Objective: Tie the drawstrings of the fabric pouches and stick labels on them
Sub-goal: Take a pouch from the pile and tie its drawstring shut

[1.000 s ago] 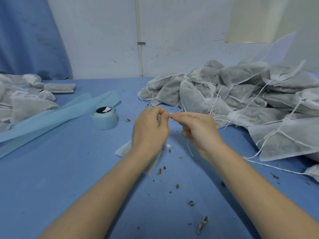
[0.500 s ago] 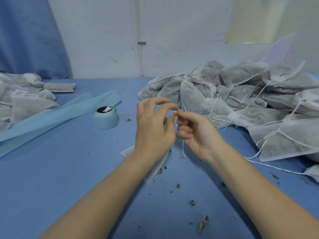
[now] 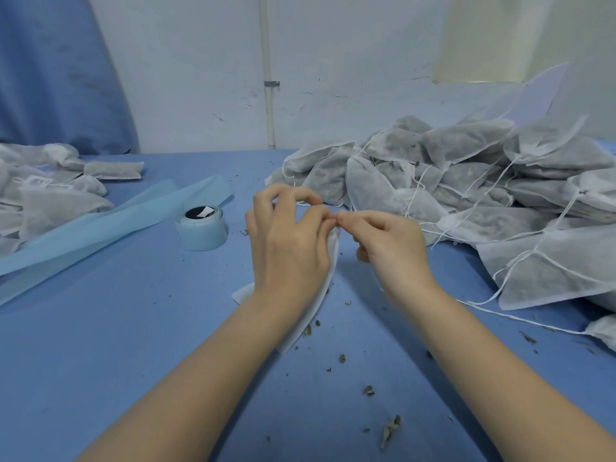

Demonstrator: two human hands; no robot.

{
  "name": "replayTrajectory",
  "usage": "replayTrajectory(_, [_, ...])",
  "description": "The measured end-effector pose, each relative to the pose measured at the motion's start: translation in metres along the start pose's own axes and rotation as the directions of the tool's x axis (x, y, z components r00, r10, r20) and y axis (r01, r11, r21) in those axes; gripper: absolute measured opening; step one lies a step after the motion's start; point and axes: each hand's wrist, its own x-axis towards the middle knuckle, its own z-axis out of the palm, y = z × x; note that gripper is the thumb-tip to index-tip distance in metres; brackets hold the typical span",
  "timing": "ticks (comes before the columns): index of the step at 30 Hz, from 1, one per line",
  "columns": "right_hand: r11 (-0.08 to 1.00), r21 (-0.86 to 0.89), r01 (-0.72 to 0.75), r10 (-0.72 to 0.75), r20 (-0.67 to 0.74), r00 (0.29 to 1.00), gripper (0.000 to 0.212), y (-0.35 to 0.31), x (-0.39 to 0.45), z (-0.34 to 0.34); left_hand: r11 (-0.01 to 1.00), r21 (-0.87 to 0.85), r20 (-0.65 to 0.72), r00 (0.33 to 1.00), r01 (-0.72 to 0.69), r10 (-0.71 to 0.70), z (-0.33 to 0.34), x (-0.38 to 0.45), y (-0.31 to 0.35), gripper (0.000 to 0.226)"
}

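Frame centre: left hand (image 3: 286, 248) and right hand (image 3: 393, 248) fingertips now meet again, each grip pinching the drawstring, itself barely visible; pouch (image 3: 325, 288) beneath. Knot probably tightening.

The desk (image 3: 116, 345) is a plain mid blue, speckled near the middle with dark olive-brown crumbs (image 3: 368, 391). The pouches heaped at the far right (image 3: 466, 168) are translucent white fabric showing grey-green filling, with thin white drawstrings (image 3: 520, 258). The pouches at the far left (image 3: 50, 201) look the same white-grey. The roll of tape (image 3: 201, 230) is pale sky blue with a black centre, and its loose strip (image 3: 100, 225) is the same pale blue. The far wall (image 3: 333, 61) is off-white, the curtain (image 3: 50, 78) dull blue.
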Motion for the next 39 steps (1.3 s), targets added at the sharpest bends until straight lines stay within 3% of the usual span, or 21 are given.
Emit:
replayTrajectory(4, [0.995,0.04,0.089,-0.089,-0.01,0.996,0.011,-0.001,0.0,-0.001,0.929,-0.121,0.246,0.917,0.35,-0.314,0.0,0.004,0.003,0.012])
replayTrajectory(9, [0.989,0.059,0.137,-0.139,0.031,0.99,0.008,0.003,0.002,0.009,0.802,-0.276,0.385,0.826,0.529,-0.412,-0.002,0.008,0.004,0.013])
replayTrajectory(15, [0.988,0.019,0.153,-0.154,0.066,0.986,0.014,0.0,-0.001,0.017,0.712,-0.317,0.431,0.764,0.626,-0.48,-0.006,0.02,0.002,0.023])
replayTrajectory(21, [0.968,-0.094,0.232,-0.231,0.016,0.973,0.016,-0.007,0.005,0.01,0.664,-0.358,0.261,0.753,0.656,-0.604,-0.009,0.03,-0.01,0.03])
replayTrajectory(24, [0.971,-0.071,0.23,-0.232,-0.022,0.973,0.015,-0.006,0.009,0.007,0.635,-0.401,0.327,0.75,0.661,-0.574,-0.007,0.027,-0.008,0.025])
replayTrajectory(27, [0.986,0.037,0.164,-0.156,-0.166,0.974,0.016,-0.005,0.012,0.004,0.591,-0.422,0.424,0.726,0.687,-0.541,-0.007,0.021,-0.008,0.013])
replayTrajectory(29, [0.978,0.173,0.118,-0.064,-0.292,0.954,0.018,-0.003,0.016,0.002,0.462,-0.351,0.581,0.576,0.815,-0.575,-0.005,0.019,-0.009,0.037])
replayTrajectory(31, [0.958,0.271,0.098,0.016,-0.39,0.921,0.01,-0.001,0.021,-0.001,0.183,-0.27,0.799,0.326,0.945,-0.505,-0.006,0.018,-0.005,0.056])
replayTrajectory(32, [0.948,0.304,0.095,0.048,-0.429,0.902,0.004,-0.001,0.022,-0.002,0.019,-0.248,0.882,0.233,0.969,-0.41,-0.007,0.018,-0.002,0.053])
replayTrajectory(33, [0.942,0.322,0.097,0.065,-0.458,0.887,0.003,0.0,0.023,-0.003,-0.13,-0.236,0.929,0.185,0.963,-0.319,-0.008,0.018,0.0,0.045])
replayTrajectory(34, [0.938,0.333,0.1,0.073,-0.469,0.88,0.004,0.001,0.023,-0.005,-0.232,-0.233,0.951,0.171,0.944,-0.257,-0.006,0.016,0.002,0.035])
replayTrajectory(35, [0.936,0.335,0.106,0.066,-0.463,0.884,0.004,0.002,0.024,-0.008,-0.272,-0.244,0.953,0.177,0.931,-0.248,-0.004,0.015,0.002,0.025])
replayTrajectory(39, [0.962,0.253,0.104,-0.031,-0.279,0.96,0.019,0.003,0.021,-0.014,-0.242,-0.313,0.902,0.208,0.918,-0.378,0.001,0.012,-0.002,0.017])
